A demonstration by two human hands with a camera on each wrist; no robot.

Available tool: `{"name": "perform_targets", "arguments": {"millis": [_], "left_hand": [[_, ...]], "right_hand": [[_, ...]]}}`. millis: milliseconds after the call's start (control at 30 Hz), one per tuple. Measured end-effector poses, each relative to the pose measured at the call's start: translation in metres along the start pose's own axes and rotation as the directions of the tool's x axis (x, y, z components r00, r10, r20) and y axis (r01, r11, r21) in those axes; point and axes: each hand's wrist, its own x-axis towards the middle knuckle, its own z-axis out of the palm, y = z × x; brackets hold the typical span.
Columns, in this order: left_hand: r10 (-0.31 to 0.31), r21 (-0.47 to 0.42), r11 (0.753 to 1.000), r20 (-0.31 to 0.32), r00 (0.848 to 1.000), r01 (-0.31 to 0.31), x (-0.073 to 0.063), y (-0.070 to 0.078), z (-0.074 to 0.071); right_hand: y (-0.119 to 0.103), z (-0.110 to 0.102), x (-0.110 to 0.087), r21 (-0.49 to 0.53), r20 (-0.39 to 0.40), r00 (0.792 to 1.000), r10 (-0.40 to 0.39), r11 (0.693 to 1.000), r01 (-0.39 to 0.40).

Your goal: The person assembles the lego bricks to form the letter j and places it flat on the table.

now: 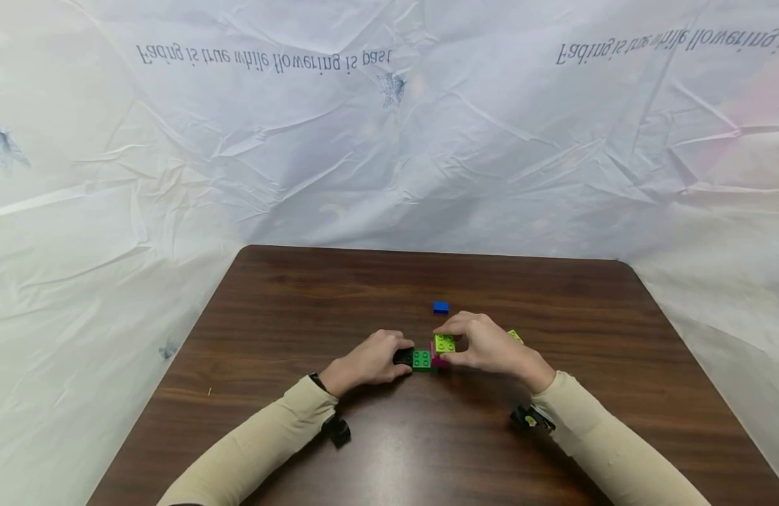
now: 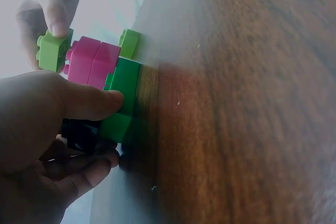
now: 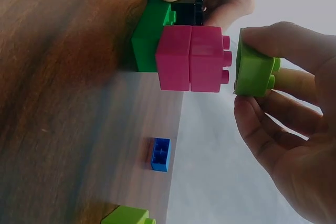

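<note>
Green bricks (image 2: 123, 85) stand on the table with two stacked pink bricks (image 3: 191, 59) and a black brick (image 2: 81, 136) on top of them. My left hand (image 1: 373, 357) grips this build at its left end, thumb on the near side and fingers on the far side. Between thumb and fingers, my right hand (image 1: 490, 346) pinches a lime green brick (image 3: 254, 69), studs up. In the right wrist view this brick hovers just over the pink studs, with a narrow gap between. The fingers partly hide the black brick.
Beyond the hands lies a small blue brick (image 1: 440, 307), its hollow side seen in the right wrist view. Another lime green brick (image 1: 514, 336) sits behind the right hand. The brown wooden table (image 1: 326, 281) ends at a hanging white sheet (image 1: 389, 161).
</note>
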Motion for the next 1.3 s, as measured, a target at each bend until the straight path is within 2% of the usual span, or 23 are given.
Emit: {"name": "perform_targets", "arguments": {"millis": [200,700,1300], "left_hand": [[-0.013,-0.003,1.000,0.016,1.000,0.013,-0.0008,0.0017,-0.0003],[-0.011,0.012,1.000,0.006,1.000,0.011,-0.0008,0.0036,-0.0012],[-0.023,0.012,1.000,0.009,1.000,0.022,-0.0005,0.0041,-0.0006]], "right_hand": [[0.0000,0.0019,0.0011,-0.008,0.017,1.000,-0.012,1.000,0.012],[0.0007,0.0028,0.0022,-0.022,0.029,0.999,-0.023,0.999,0.024],[0.0023,0.0046,0.0012,0.016,0.028,0.999,-0.016,1.000,0.016]]}}
